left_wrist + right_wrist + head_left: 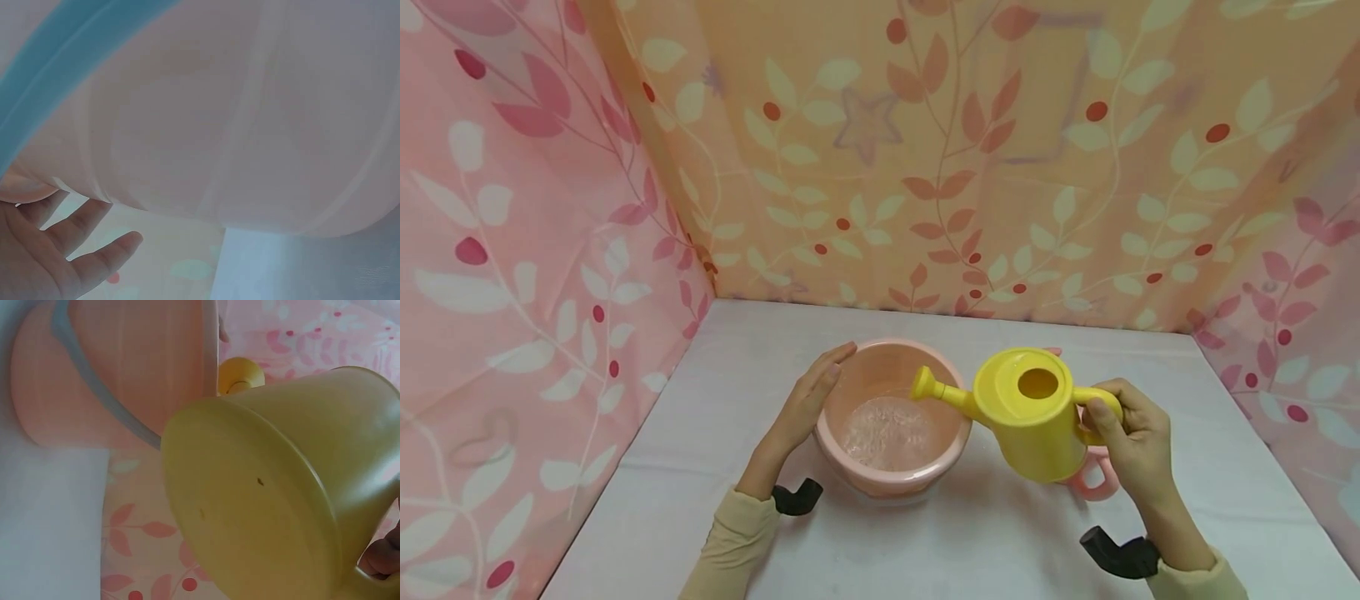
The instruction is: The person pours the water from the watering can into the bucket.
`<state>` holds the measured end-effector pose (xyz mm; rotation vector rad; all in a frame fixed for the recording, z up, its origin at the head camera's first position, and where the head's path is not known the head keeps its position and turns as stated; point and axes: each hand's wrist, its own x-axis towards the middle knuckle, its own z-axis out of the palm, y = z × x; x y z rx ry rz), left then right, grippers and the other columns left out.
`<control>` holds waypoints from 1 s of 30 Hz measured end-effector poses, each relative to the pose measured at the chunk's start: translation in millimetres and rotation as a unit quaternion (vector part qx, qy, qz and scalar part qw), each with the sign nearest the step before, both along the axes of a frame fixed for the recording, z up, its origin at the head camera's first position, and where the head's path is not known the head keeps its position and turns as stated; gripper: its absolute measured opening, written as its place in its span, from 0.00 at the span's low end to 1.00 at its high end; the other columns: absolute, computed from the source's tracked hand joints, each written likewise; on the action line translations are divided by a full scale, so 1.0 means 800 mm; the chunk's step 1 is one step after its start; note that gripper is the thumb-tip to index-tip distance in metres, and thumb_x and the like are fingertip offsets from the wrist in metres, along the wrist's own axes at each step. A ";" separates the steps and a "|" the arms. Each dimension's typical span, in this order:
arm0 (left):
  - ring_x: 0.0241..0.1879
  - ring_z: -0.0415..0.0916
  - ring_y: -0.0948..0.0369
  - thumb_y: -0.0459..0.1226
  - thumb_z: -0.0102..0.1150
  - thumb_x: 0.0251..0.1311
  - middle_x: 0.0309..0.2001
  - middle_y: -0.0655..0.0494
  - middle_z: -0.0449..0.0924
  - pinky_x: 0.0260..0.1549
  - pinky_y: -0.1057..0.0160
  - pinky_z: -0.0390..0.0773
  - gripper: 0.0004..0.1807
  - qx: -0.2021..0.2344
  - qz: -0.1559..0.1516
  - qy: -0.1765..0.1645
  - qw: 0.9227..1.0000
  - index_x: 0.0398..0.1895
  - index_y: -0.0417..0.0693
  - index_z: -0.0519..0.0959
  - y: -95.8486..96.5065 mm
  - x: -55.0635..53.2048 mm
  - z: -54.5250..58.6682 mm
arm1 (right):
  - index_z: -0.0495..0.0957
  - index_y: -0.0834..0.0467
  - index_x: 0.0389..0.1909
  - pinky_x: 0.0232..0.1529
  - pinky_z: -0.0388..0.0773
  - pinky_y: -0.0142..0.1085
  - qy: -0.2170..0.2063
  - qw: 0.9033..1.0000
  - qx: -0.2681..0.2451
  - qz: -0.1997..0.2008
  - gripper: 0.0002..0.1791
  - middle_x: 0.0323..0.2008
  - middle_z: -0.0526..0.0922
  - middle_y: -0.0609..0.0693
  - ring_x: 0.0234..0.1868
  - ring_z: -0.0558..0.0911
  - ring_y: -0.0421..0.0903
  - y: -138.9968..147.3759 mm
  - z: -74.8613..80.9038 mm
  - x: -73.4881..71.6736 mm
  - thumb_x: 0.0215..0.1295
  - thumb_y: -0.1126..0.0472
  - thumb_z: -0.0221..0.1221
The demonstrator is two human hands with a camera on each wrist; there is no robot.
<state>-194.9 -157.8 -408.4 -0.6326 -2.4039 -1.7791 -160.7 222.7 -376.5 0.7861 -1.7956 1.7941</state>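
A pink bucket stands on the white table, with clear rippling water inside. My left hand touches its left rim with extended fingers; in the left wrist view those fingers are spread beside the bucket wall. With my right hand I grip a yellow watering can by its handle, fingers and thumb curled round it. The can is held up right of the bucket, its spout reaching over the bucket's opening. In the right wrist view the can's base faces the camera.
Behind the can, mostly hidden, is a pink item with a loop handle. A blue-grey bail handle hangs along the bucket's side. Leaf-patterned cloth walls enclose the white table at the back and sides. Black mounts sit at both wrists.
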 end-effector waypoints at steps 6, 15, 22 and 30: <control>0.68 0.54 0.50 0.35 0.32 0.72 0.68 0.42 0.58 0.63 0.48 0.60 0.22 0.008 -0.009 0.001 1.000 0.67 0.37 0.60 0.001 -0.001 0.000 | 0.75 0.72 0.32 0.28 0.77 0.22 0.000 1.000 0.004 0.017 0.05 0.24 0.75 0.51 0.23 0.71 0.40 0.002 0.002 -0.003 0.60 0.80 0.51; 0.68 0.54 0.50 0.35 0.32 0.72 0.68 0.42 0.58 0.63 0.49 0.60 0.23 0.009 -0.010 0.000 1.000 0.67 0.37 0.60 0.002 0.000 0.000 | 0.75 0.68 0.33 0.26 0.77 0.23 -0.049 0.996 0.065 -0.027 0.06 0.24 0.74 0.51 0.23 0.72 0.39 0.002 0.013 0.003 0.62 0.77 0.51; 0.68 0.54 0.51 0.35 0.33 0.72 0.68 0.43 0.58 0.63 0.49 0.60 0.23 0.011 -0.008 -0.005 1.000 0.67 0.38 0.60 0.001 0.000 0.000 | 0.74 0.69 0.32 0.25 0.78 0.25 -0.077 0.992 0.088 -0.038 0.04 0.22 0.72 0.50 0.22 0.72 0.39 0.002 0.020 0.005 0.63 0.76 0.50; 0.68 0.54 0.51 0.35 0.34 0.72 0.68 0.43 0.58 0.63 0.49 0.60 0.23 0.013 -0.009 -0.005 1.000 0.67 0.37 0.60 0.002 0.000 0.001 | 0.75 0.66 0.32 0.24 0.78 0.24 -0.064 0.994 0.088 -0.020 0.07 0.21 0.72 0.49 0.21 0.71 0.40 0.001 0.023 0.001 0.63 0.77 0.50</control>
